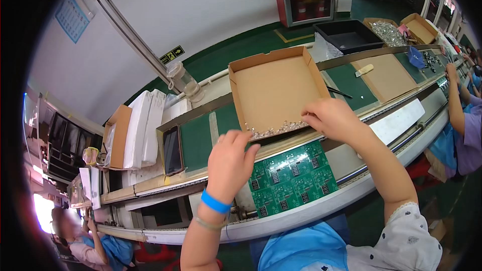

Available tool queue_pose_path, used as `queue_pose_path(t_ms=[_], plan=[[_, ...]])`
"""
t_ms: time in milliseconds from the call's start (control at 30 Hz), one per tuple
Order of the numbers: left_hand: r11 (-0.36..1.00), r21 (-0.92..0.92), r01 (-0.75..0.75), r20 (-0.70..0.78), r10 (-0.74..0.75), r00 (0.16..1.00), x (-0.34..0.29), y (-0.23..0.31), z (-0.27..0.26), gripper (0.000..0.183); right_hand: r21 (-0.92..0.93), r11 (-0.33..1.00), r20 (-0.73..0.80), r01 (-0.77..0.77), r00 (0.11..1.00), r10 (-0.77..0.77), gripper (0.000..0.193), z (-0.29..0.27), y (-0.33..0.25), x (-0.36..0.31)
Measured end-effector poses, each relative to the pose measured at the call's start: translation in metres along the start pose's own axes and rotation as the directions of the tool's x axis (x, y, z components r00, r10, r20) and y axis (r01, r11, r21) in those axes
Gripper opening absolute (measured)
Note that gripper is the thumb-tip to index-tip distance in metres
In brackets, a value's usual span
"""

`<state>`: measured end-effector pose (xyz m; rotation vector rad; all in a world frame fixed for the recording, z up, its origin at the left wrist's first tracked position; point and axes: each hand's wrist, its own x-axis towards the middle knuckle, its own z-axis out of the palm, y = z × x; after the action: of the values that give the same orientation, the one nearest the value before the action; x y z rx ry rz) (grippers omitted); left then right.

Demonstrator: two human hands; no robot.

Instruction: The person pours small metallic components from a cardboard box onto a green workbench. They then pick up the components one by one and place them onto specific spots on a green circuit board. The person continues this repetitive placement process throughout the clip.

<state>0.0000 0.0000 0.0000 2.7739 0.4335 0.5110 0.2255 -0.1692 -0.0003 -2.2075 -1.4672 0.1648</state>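
Note:
A shallow cardboard box (278, 88) is tilted toward me, with a row of small clear parts (281, 129) gathered along its near edge. My right hand (331, 119) is over the box's near right corner, fingers curled and pinched together; whatever they hold is too small to make out. By the near left corner is my left hand (231, 163), its thumb apart from its bent fingers and nothing visible between them. A blue band circles that wrist. Below the box, a green circuit board panel (293, 178) with several dark display blocks lies across the conveyor rails, just right of my left hand.
A dark tablet-like panel (173, 151) and white foam slabs (145, 128) stand to the left. Right of the box lie black tweezers (339, 92) and a light-handled tool (364, 71). A black bin (349, 37) sits behind. Co-workers are at both ends of the line.

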Motion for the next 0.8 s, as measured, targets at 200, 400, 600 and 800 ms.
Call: queue_pose_path(t_ms=[200, 400, 600, 800], plan=[[0.986, 0.105, 0.133, -0.018, -0.132, 0.991, 0.032, 0.001, 0.011, 0.037, -0.393, 0.907, 0.246, -0.149, 0.934, 0.260, 0.025, 0.016, -0.004, 0.040], [0.902, -0.068, 0.427, 0.034, -0.426, 0.904, 0.045, -0.029, 0.040, 0.042, 0.056, 0.998, 0.209, -0.006, 0.978, -0.006, 0.023, 0.035, -0.002, 0.043], [0.905, -0.158, 0.395, -0.008, -0.401, 0.916, 0.034, -0.042, 0.065, 0.029, 0.019, 0.999, -0.365, 0.041, 0.931, -0.031, 0.024, 0.030, 0.009, 0.020], [0.892, -0.304, 0.336, -0.205, -0.405, 0.891, 0.040, -0.023, 0.076, 0.027, 0.344, 0.938, -0.578, -0.031, 0.781, 0.238, 0.065, 0.034, 0.037, 0.020]])
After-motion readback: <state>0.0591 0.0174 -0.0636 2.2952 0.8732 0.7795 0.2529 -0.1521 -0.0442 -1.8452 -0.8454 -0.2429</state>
